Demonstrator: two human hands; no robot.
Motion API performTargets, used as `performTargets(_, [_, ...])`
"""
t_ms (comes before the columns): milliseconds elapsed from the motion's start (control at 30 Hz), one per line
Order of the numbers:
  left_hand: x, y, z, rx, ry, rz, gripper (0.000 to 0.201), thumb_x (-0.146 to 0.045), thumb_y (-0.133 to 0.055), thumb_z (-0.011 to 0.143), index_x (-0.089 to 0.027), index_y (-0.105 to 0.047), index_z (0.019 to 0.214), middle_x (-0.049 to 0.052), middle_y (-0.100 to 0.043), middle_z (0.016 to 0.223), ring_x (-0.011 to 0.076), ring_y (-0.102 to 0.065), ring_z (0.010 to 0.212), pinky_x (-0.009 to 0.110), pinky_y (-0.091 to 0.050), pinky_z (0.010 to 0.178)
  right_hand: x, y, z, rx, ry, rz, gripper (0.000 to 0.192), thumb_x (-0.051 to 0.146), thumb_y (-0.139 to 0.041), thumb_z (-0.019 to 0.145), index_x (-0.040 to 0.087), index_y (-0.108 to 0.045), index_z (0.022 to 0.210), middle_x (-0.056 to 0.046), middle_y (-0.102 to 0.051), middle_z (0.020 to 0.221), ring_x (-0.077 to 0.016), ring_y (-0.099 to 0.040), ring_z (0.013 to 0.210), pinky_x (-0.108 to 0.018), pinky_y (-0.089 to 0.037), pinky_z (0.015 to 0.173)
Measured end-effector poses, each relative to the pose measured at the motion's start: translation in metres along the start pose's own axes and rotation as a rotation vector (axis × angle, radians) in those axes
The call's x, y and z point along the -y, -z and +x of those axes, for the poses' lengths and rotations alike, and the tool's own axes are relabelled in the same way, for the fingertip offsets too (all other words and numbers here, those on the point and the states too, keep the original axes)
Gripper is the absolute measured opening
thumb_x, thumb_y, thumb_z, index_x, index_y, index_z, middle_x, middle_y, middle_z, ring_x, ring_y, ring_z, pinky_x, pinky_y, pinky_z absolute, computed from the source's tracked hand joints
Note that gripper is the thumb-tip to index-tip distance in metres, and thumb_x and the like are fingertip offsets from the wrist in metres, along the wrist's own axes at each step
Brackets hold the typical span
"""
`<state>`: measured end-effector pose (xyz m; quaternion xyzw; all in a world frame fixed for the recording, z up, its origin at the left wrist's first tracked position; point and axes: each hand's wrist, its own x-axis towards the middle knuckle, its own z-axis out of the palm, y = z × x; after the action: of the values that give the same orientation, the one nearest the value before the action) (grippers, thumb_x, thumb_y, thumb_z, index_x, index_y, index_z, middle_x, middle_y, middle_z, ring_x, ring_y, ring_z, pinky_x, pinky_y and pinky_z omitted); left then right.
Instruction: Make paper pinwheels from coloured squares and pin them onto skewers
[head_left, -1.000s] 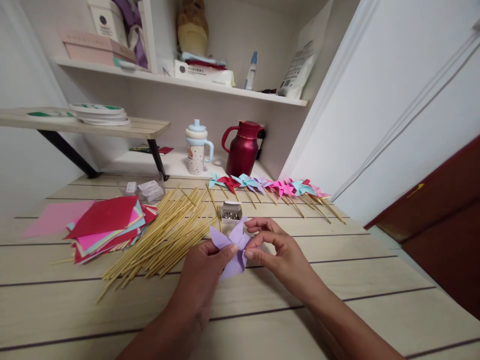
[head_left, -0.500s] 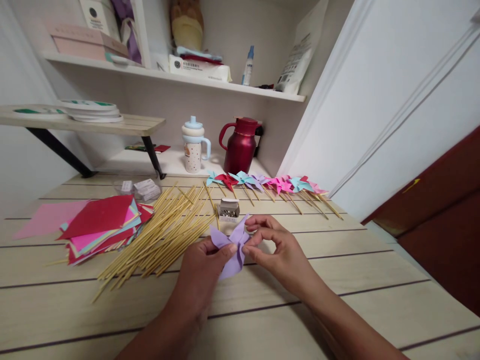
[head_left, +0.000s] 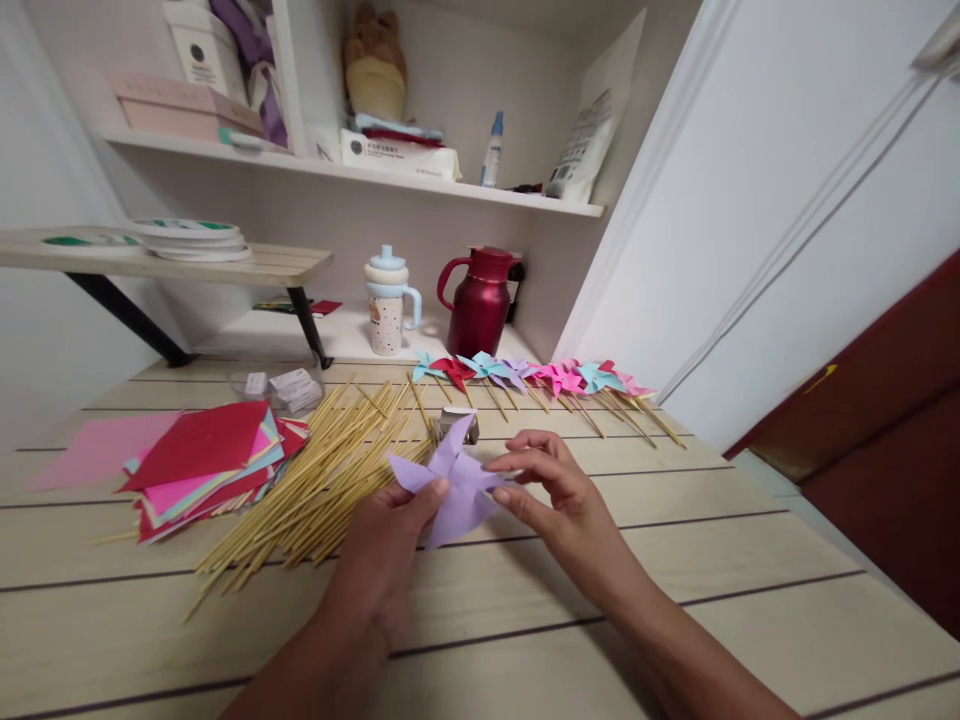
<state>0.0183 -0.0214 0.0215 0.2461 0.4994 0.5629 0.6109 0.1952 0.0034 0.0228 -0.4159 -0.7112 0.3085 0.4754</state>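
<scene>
A lilac paper pinwheel (head_left: pixel 459 490) with folded blades is held up over the table. My left hand (head_left: pixel 386 535) pinches it from the left, thumb on its front. My right hand (head_left: pixel 559 500) is beside the right blade, thumb and fingers apart; the blade's tip lies between them, and I cannot tell whether they touch it. Just behind the pinwheel stands a small box (head_left: pixel 471 428) with shiny metal bits, partly hidden. Thin wooden sticks (head_left: pixel 330 490) lie in a loose heap to the left.
Coloured paper sheets (head_left: pixel 199 445) are stacked at the left, near small white boxes (head_left: pixel 296 388). Finished pinwheels on sticks (head_left: pixel 559 378) line the table's back edge. Behind them stand a red jug (head_left: pixel 478 305) and a speckled cup (head_left: pixel 386 320).
The pinwheel has shifted left and now faces me more openly, its blades spread. My right hand's fingers have come off its middle and opened; my left hand still holds it.
</scene>
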Motion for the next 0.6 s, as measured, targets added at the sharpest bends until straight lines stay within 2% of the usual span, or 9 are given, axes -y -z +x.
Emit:
performTargets(33, [-0.0022,0.0016,0.0011,-0.023,-0.007,-0.032,0.020,-0.027,-0.082,0.062,-0.014,-0.077,0.076,0.004,-0.075,0.070,0.0154,-0.064,0.063,0.027,-0.050,0.069,0.0002,0.0017,-0.0003,-0.006,-0.002,-0.015,0.019,0.031,-0.070,0.083,0.030,-0.074,0.101,-0.003,-0.051,0.097,-0.0185,-0.054,0.090,-0.032,-0.046,0.083])
performTargets(100, [-0.0055,0.0041,0.0025,-0.053,-0.033,-0.070,0.023,-0.026,-0.083,0.059,-0.013,-0.077,0.077,0.005,-0.075,0.072,0.0160,-0.065,0.067,0.027,-0.050,0.071,0.0014,0.0046,-0.0011,0.010,-0.022,-0.032,0.025,0.032,-0.068,0.085,0.031,-0.072,0.110,0.002,-0.045,0.077,-0.0149,-0.047,0.069,-0.028,-0.043,0.067])
performTargets(200, [-0.0062,0.0056,0.0028,-0.034,-0.053,-0.081,0.025,-0.027,-0.083,0.058,-0.014,-0.078,0.078,0.006,-0.075,0.074,0.0170,-0.066,0.070,0.028,-0.050,0.074,0.0042,0.0059,-0.0024,0.112,-0.053,-0.023,0.027,0.034,-0.065,0.087,0.029,-0.072,0.113,0.005,-0.037,0.062,-0.0131,-0.037,0.057,-0.026,-0.035,0.056])
performTargets(267, [-0.0046,0.0052,0.0021,0.020,-0.044,-0.063,0.025,-0.029,-0.083,0.059,-0.014,-0.077,0.078,0.007,-0.075,0.074,0.0181,-0.066,0.070,0.030,-0.050,0.074,0.0058,0.0051,-0.0029,0.182,-0.055,-0.025,0.027,0.033,-0.064,0.087,0.028,-0.073,0.112,0.005,-0.041,0.059,-0.0127,-0.036,0.055,-0.026,-0.034,0.054])
performTargets(367, [-0.0031,0.0041,0.0006,0.096,-0.018,-0.019,0.025,-0.033,-0.082,0.062,-0.013,-0.076,0.076,0.006,-0.074,0.071,0.0187,-0.066,0.069,0.031,-0.049,0.075,0.0077,0.0033,-0.0027,0.233,-0.021,-0.051,0.020,0.032,-0.062,0.088,0.027,-0.076,0.102,0.001,-0.059,0.068,-0.0132,-0.044,0.057,-0.026,-0.037,0.055])
performTargets(500, [-0.0049,0.0033,-0.0010,0.081,-0.034,0.015,0.017,-0.030,-0.081,0.062,-0.015,-0.074,0.063,-0.001,-0.063,0.052,0.0139,-0.058,0.055,0.027,-0.046,0.066,0.0091,0.0022,-0.0018,0.282,0.090,-0.149,0.017,0.024,-0.058,0.089,0.025,-0.075,0.090,-0.001,-0.068,0.076,-0.0147,-0.057,0.064,-0.027,-0.044,0.061])
performTargets(600, [-0.0031,0.0041,-0.0012,0.088,-0.025,0.066,0.016,-0.030,-0.080,0.064,-0.015,-0.076,0.068,0.000,-0.067,0.056,0.0142,-0.058,0.055,0.026,-0.045,0.064,0.0081,0.0013,-0.0021,0.309,0.153,-0.259,0.018,0.020,-0.056,0.091,0.025,-0.072,0.091,-0.001,-0.070,0.080,-0.0166,-0.064,0.073,-0.029,-0.047,0.069])
